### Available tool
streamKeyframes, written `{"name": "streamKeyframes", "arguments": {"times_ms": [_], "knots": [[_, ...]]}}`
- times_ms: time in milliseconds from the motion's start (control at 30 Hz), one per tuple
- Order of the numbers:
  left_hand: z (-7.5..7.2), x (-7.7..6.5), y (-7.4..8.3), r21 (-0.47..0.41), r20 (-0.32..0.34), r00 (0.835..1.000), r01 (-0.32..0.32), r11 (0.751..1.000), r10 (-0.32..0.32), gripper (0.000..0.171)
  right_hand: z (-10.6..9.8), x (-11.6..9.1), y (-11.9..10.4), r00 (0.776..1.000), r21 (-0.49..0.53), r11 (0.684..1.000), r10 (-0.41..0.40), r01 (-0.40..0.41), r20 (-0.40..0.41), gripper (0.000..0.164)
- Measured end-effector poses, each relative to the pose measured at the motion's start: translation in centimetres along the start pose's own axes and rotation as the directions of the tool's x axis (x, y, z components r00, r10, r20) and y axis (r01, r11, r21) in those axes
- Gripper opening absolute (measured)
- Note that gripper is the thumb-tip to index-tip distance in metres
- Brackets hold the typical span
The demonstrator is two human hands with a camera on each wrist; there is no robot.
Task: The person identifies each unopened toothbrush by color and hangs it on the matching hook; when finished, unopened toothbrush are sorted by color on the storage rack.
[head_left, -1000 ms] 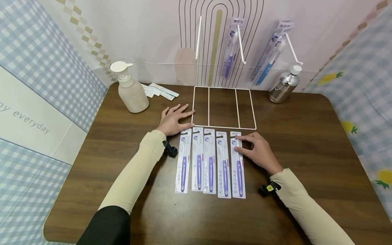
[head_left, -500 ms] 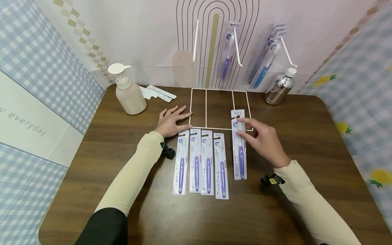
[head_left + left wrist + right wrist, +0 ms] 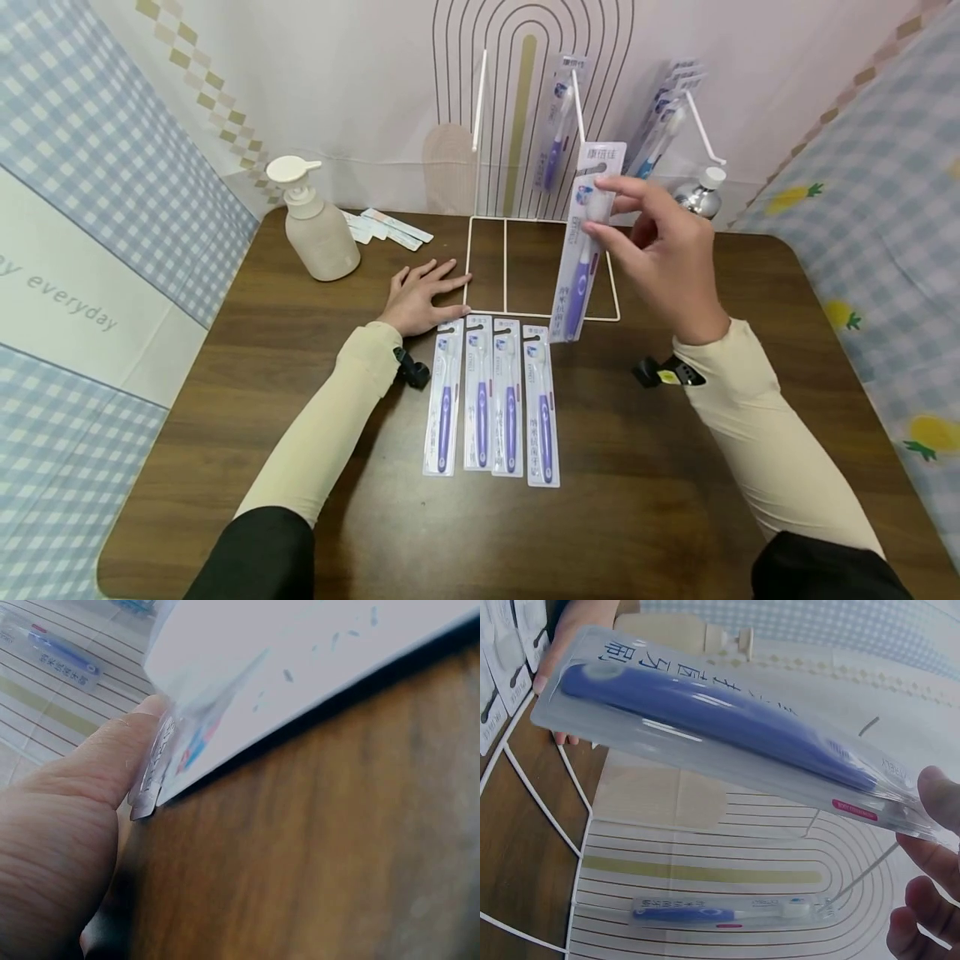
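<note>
My right hand (image 3: pixel 663 246) pinches a packaged purple toothbrush (image 3: pixel 579 279) near its upper end, raised above the table and tilted in front of the wire rack (image 3: pixel 543 315). In the right wrist view the same toothbrush pack (image 3: pixel 720 727) spans the picture, thumb and finger at its head end. My left hand (image 3: pixel 423 300) lies with spread fingers on the table at the rack's front left corner, its thumb by the leftmost pack (image 3: pixel 444 400) of a row of several purple toothbrushes. Another purple toothbrush pack (image 3: pixel 555 133) hangs on the rack's middle hook (image 3: pixel 578 108).
On the right hook (image 3: pixel 705 129) hang several packs, a blue toothbrush in front. The left hook (image 3: pixel 480 100) juts forward. A pump bottle (image 3: pixel 322 237) and small white packets (image 3: pixel 393 227) stand and lie at the back left. A silver bottle (image 3: pixel 701 196) is partly hidden behind the right hand.
My right hand has picked the rightmost toothbrush pack out of the row and lifted it up and forward to the middle hook. The left hand has stayed in place.
</note>
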State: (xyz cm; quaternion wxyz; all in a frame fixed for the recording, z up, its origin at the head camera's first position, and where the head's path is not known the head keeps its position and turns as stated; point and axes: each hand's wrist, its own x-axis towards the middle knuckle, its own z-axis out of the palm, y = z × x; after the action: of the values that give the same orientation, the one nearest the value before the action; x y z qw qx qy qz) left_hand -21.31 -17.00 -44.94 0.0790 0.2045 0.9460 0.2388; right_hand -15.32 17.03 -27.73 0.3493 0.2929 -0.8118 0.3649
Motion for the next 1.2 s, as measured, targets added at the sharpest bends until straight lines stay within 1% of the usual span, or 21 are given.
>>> {"name": "streamKeyframes", "arguments": {"times_ms": [100,333,400,467,633,767,867,1067,1200], "knots": [[0.0,0.0,-0.1,0.003,0.000,1.000,0.000,1.000,0.000,0.067,0.3,0.7,0.4,1.000,-0.002,1.000,-0.007,0.007,0.023,0.044],[0.2,0.2,-0.3,0.003,-0.004,1.000,-0.009,1.000,0.009,0.066,1.3,1.4,2.0,0.999,-0.005,1.000,-0.008,0.009,0.054,0.041],[0.2,0.2,-0.4,0.004,-0.004,1.000,-0.009,1.000,0.009,0.066,1.8,1.7,2.6,0.999,-0.003,1.000,-0.001,0.001,0.050,0.040],[0.3,0.3,-0.5,0.006,-0.006,1.000,-0.009,1.000,0.009,0.066,2.4,2.0,3.2,0.999,0.009,1.000,0.015,-0.015,0.030,0.038],[0.4,0.3,-0.7,0.004,-0.010,1.000,-0.010,1.000,0.010,0.066,4.2,3.5,4.8,0.993,0.053,0.992,0.113,-0.111,-0.025,0.035],[0.3,0.2,-0.5,-0.004,-0.006,1.000,-0.004,1.000,0.004,0.066,5.4,5.0,6.1,0.978,0.077,0.976,0.204,-0.202,-0.031,0.035],[0.3,0.1,-0.4,-0.010,-0.006,1.000,-0.006,1.000,0.006,0.067,6.3,6.0,7.1,0.963,0.086,0.960,0.268,-0.265,-0.031,0.036],[0.4,0.2,-0.5,0.002,-0.007,1.000,0.002,1.000,-0.002,0.067,7.7,7.8,8.8,0.939,0.083,0.938,0.340,-0.336,-0.040,0.039],[0.3,0.4,-0.3,0.007,-0.011,1.000,0.003,1.000,-0.003,0.066,7.9,8.6,9.4,0.927,0.065,0.926,0.374,-0.371,-0.038,0.039]]}}
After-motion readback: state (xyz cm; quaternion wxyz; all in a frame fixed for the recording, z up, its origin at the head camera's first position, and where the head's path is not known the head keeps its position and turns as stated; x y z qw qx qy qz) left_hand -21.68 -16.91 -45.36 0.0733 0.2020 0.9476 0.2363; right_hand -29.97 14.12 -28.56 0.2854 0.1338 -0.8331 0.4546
